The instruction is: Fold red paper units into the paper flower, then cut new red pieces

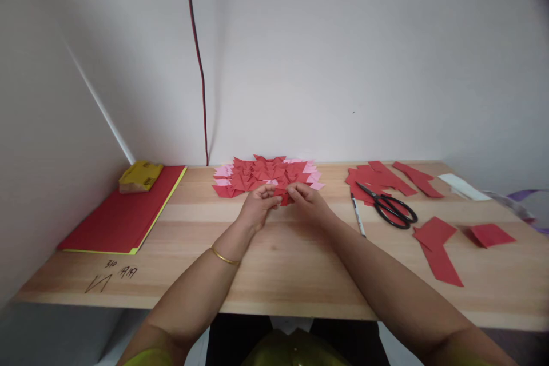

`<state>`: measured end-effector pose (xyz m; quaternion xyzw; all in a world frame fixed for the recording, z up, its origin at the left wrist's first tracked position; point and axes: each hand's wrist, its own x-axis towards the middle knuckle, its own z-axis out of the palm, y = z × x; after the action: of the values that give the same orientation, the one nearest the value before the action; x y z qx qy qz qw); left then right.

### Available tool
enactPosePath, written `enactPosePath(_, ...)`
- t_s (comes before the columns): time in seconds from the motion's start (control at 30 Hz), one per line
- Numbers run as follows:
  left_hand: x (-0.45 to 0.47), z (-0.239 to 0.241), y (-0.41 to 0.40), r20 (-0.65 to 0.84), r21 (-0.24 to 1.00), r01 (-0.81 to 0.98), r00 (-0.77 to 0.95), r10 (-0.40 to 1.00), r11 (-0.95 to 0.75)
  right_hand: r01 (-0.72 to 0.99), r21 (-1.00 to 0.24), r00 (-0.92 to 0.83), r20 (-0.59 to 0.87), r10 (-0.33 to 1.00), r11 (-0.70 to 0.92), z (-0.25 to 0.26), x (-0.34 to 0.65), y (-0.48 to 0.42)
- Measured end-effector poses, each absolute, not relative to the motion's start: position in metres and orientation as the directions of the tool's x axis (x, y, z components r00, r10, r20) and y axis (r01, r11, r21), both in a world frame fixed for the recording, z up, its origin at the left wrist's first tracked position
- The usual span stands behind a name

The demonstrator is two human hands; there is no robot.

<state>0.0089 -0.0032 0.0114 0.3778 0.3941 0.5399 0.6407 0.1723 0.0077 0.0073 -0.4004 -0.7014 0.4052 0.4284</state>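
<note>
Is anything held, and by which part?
A small red paper piece, shape partly hidden, pinched at its opposite sides by the left grip and right grip.

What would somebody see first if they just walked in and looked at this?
Probably the spiky heap of red and pink folded paper, bright against the pale wall at the back of the table. Just in front, the left hand and right hand pinch a small red paper piece. Then maybe the black scissors on the right and the yellow packet on the left.
</note>
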Motion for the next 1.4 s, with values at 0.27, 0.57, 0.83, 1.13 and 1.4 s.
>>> enactPosePath(0.27, 0.0104, 0.0111, -0.0082, -0.091, 0.962, -0.225, 0.261, 0.961, 0.152, 0.362, -0.814, -0.315, 0.352, 0.881, 0.454, 0.0106, 0.1722, 0.0059)
enactPosePath(0.57, 0.0092, 0.007, -0.0053, -0.037, 0.99, -0.127, 0.13, 0.991, 0.054, 0.368, -0.796, -0.361, 0.353, 0.863, 0.48, 0.0115, 0.1722, 0.0046)
enactPosePath(0.83, 0.0102, 0.0117, -0.0082, -0.028, 0.993, -0.11, 0.184, 0.983, 0.049, 0.336, -0.804, -0.374, 0.364, 0.853, 0.491, 0.0095, 0.1727, 0.0052)
enactPosePath(1.13, 0.0118, 0.0106, -0.0051, -0.061, 0.931, -0.354, 0.098, 0.993, 0.092, 0.227, -0.897, -0.38, 0.277, 0.883, 0.379, 0.0129, 0.1811, 0.0121)
enactPosePath(1.4, 0.0097, 0.0112, -0.0053, -0.1, 0.923, -0.353, 0.161, 0.982, 0.152, 0.216, -0.889, -0.396, 0.299, 0.868, 0.405, 0.0095, 0.1805, 0.0109)
